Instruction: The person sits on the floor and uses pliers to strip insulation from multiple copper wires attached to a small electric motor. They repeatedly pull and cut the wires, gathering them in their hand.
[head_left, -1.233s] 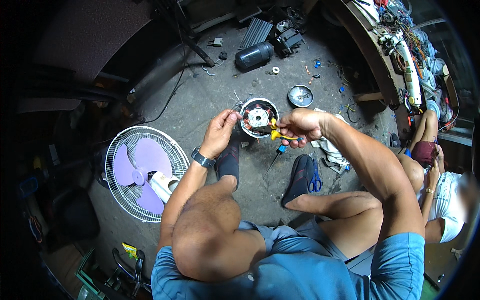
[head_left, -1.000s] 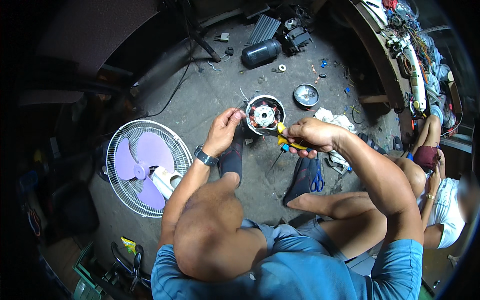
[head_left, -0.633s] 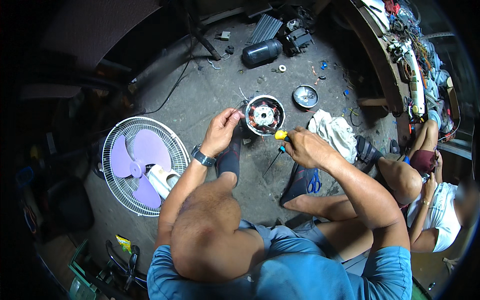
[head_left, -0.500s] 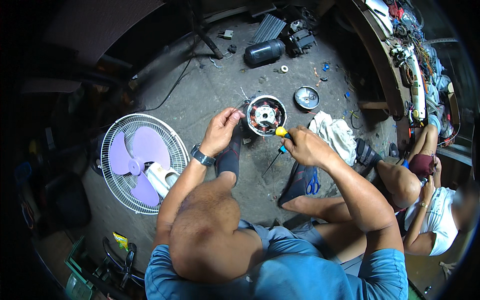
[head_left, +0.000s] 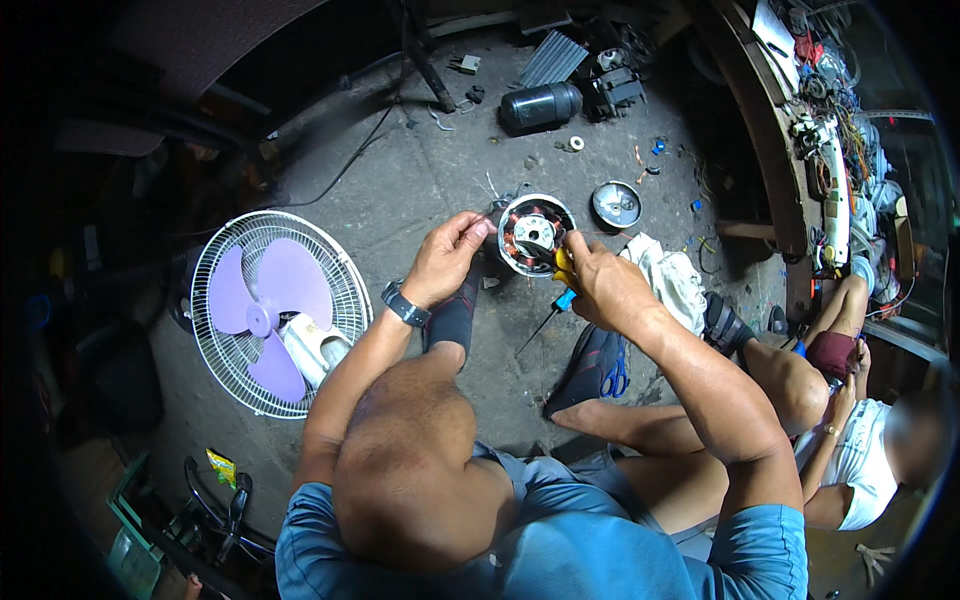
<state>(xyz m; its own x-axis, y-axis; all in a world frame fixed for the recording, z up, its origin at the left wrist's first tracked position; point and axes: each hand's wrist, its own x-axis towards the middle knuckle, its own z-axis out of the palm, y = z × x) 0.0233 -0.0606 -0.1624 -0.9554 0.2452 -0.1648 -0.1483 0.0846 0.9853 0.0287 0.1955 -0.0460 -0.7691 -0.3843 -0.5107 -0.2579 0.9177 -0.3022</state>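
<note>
Here we see a round, silver-coloured metal motor housing with copper-coloured windings on the grey concrete floor, its open side facing up. At its left edge, the thumb and forefinger of the left hand press together; we cannot tell what, if anything, lies between them. We find the right hand closed around yellow-and-black-handled pliers, whose dark metal nose reaches over the lower right rim of the housing. Just below this hand we note a blue-handled screwdriver with a thin dark shaft. Beyond, to the right, we observe a shallow, round metal cover and, nearer, a crumpled white cloth. To the left we see a white wire-caged fan with three purple blades, and at far right a co-worker in a white shirt.
</note>
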